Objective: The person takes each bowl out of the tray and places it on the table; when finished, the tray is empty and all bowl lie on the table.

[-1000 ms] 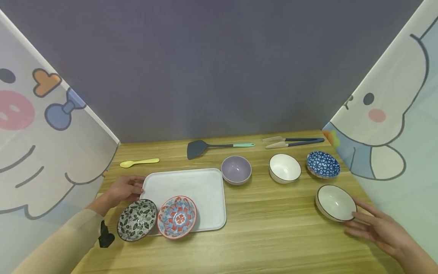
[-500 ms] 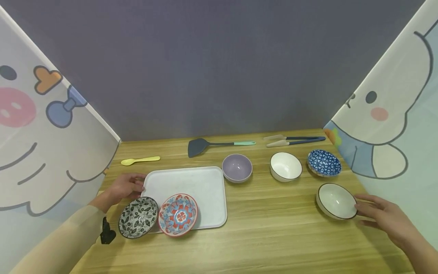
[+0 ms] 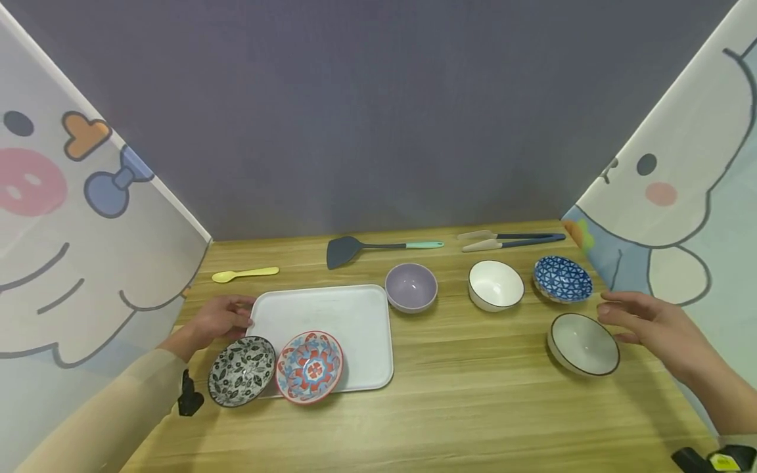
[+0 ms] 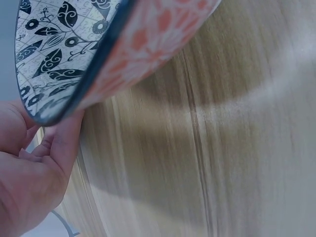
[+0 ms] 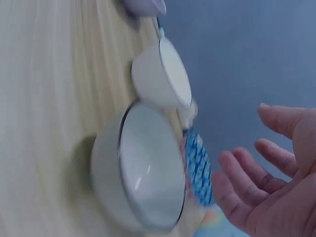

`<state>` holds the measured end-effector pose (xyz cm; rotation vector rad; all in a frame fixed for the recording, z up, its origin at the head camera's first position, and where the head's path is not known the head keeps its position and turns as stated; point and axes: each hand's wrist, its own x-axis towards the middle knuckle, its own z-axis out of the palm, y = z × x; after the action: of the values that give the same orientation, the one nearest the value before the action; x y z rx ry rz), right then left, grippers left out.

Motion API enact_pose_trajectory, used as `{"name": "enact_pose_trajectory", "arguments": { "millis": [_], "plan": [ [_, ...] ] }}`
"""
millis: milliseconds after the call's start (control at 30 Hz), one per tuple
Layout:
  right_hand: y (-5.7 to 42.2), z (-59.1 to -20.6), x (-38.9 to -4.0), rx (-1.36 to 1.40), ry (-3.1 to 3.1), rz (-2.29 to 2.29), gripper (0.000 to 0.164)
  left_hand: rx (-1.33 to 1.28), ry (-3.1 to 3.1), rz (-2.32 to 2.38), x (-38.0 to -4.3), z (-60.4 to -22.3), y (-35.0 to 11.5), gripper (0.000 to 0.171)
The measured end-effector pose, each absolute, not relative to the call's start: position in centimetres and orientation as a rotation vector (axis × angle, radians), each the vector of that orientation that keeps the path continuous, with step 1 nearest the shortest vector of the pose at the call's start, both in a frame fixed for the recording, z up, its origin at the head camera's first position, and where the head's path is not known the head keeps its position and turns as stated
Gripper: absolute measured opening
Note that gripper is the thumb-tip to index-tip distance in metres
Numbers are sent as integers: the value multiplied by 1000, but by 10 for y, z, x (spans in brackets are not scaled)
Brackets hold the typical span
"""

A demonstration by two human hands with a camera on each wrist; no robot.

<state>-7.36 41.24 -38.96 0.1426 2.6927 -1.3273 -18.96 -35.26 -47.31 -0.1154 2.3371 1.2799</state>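
In the head view my left hand [image 3: 221, 318] is at the left rim of a white tray [image 3: 361, 328], its thumb and fingers closed on the edge. In the left wrist view a black-and-white floral bowl [image 4: 64, 44] hides its fingertips. That same bowl [image 3: 242, 371] and a red-and-blue patterned bowl [image 3: 309, 366] lie over the tray's near left part. My right hand [image 3: 656, 325] hovers beside a dark-rimmed white bowl [image 3: 582, 343]; in the right wrist view its fingers [image 5: 242, 180] are spread, apart from the bowl.
Behind the tray lie a yellow spoon [image 3: 245, 274] and a spatula [image 3: 355, 249]. A purple bowl [image 3: 411, 288], another white bowl [image 3: 495, 286] and a blue patterned bowl [image 3: 562, 279] stand to the right, with tongs [image 3: 511, 240] near the back wall.
My right hand has let go of the near white bowl, risen and moved toward the back. The left hand stays at the tray's rim. The view has shifted slightly.
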Motion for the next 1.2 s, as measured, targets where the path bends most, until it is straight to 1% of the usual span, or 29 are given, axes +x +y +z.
{"name": "enact_pose_trajectory", "arguments": {
  "millis": [67,167,367,500,800,1000,1200],
  "plan": [
    [399,-381,-80,98,2692,-1343,43,-117,2341,1284,-189,-473,-351,60],
    [376,-371,-90,14,2672,-1376,39,-109,2346,1282,-188,-472,-349,60],
    [322,-360,-111,-150,2594,-1416,53,-128,2344,1282,-186,-472,-349,60],
    [287,-362,-122,-215,2507,-1456,56,-132,2343,1283,-187,-473,-349,60],
    [218,-386,-139,-337,2314,-1472,54,-110,2351,1275,-189,-472,-349,60],
    [175,-409,-141,-435,2163,-1502,55,-104,2363,1252,-191,-471,-351,61],
    [135,-428,-139,-450,2079,-1489,54,-119,2363,1247,-192,-472,-351,61]
  ]
}}
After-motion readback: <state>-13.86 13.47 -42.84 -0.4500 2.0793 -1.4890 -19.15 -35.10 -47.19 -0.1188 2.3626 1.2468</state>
